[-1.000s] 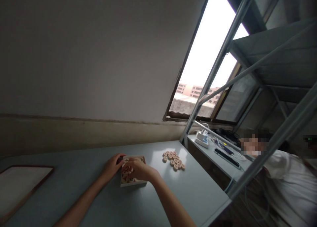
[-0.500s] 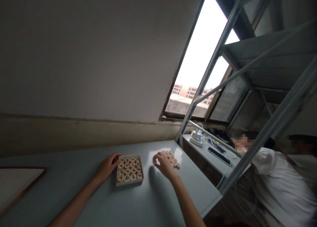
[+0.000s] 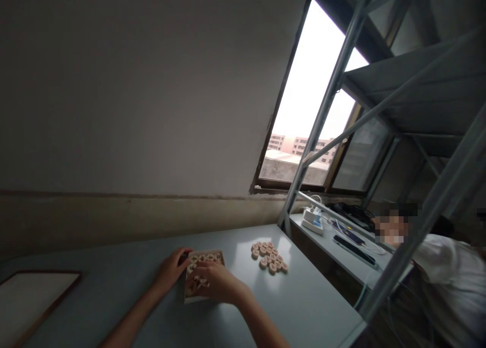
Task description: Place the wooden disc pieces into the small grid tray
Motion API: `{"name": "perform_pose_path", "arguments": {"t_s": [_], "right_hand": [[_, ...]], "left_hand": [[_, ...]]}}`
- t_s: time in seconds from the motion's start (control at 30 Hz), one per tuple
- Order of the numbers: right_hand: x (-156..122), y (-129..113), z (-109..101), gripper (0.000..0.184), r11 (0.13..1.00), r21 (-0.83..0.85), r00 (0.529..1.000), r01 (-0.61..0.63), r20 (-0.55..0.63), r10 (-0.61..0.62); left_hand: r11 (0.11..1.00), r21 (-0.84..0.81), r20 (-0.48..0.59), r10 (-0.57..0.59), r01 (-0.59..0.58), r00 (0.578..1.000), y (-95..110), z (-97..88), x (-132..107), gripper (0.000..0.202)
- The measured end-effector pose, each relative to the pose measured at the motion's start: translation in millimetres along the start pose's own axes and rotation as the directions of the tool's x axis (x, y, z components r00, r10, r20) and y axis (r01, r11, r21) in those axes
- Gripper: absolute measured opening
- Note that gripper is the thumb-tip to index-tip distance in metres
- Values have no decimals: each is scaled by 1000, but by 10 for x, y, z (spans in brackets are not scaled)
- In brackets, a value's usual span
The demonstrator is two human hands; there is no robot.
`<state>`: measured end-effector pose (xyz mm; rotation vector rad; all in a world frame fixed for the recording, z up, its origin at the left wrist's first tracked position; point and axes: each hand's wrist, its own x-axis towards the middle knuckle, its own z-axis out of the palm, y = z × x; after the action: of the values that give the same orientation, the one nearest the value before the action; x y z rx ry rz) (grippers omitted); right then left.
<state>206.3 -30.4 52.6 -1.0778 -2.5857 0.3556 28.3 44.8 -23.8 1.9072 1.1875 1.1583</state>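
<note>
A small square wooden box (image 3: 217,257) of round game pieces with dark and red marks sits on the grey table (image 3: 311,307). My left hand (image 3: 171,267) rests against the box's left edge, fingers curled on its rim. My right hand (image 3: 212,283) lies over the box, fingers bent down onto the pieces, hiding most of them. A loose cluster of several more round wooden pieces (image 3: 269,257) lies on the table to the right of the box, apart from both hands.
A framed board (image 3: 34,302) lies at the table's left edge. A metal shelving frame (image 3: 322,115) stands at the right. Behind it, a lower desk (image 3: 341,241) holds a power strip, cables and a phone. Another person in a white shirt (image 3: 448,282) sits there.
My right hand went from the box out to the loose pieces half a second ago and has come back over the box. My left hand has stayed at the box's left edge.
</note>
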Motion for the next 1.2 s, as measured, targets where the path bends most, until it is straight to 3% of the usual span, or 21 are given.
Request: {"name": "perform_pose_path", "arguments": {"t_s": [0.17,0.33,0.47,0.63,0.8,0.9,0.97,1.1,1.2], "right_hand": [[65,-39,46,22,990,143,1000,-12,-25,16],[-274,116,-172,20,973,196,968,-125,-191,163],[-778,433,-314,13,949,8,904,-316,-300,303],[-1261,811,-338,15,813,-283,839,-510,-374,396],[-1426,1029,-349,22,744,-277,763,-608,-464,451],[-1409,989,-350,26,724,-245,726,-645,-493,480],[-1303,842,-340,24,751,-238,746,-616,-482,459],[-795,367,-280,25,888,-294,903,-353,-357,241],[-307,139,-210,27,893,-416,970,-174,-228,83]], "left_hand": [[1000,22,15,-16,15,1000,62,-22,-12,29],[999,19,70,-44,43,997,94,-44,-23,34],[997,38,82,-68,65,994,105,-37,-14,36],[997,54,90,-67,63,994,130,-39,-13,37],[996,72,97,-59,52,994,110,-38,-9,38],[996,79,90,-54,47,994,98,-36,-8,37],[995,86,87,-53,46,995,93,-32,-7,36],[994,92,85,-59,51,995,95,-23,-10,35],[996,84,70,-40,34,997,106,-24,-19,33]]}}
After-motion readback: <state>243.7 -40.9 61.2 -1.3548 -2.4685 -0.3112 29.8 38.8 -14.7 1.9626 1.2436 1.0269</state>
